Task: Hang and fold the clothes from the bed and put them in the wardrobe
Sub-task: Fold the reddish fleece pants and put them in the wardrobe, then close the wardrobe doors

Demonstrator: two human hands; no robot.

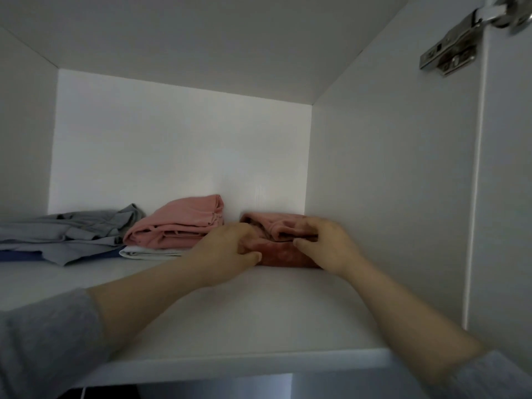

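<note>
A folded dark-pink velvet garment (280,253) lies at the back right of the white wardrobe shelf (259,312), close to the right wall. My left hand (227,249) grips its left end with curled fingers and thumb. My right hand (325,243) holds its right end, fingers curled over the top fold and thumb pressed on the front. To the left sits a folded light-pink garment (178,226) on top of a folded white one (146,252). Farther left lies a loosely folded grey garment (72,234) over a blue one (17,255).
The wardrobe's right wall (388,197) stands just beside my right hand. A metal door hinge (452,50) is fixed at the upper right, with the open door (506,197) beyond it. The shelf's front edge (230,364) runs below my forearms.
</note>
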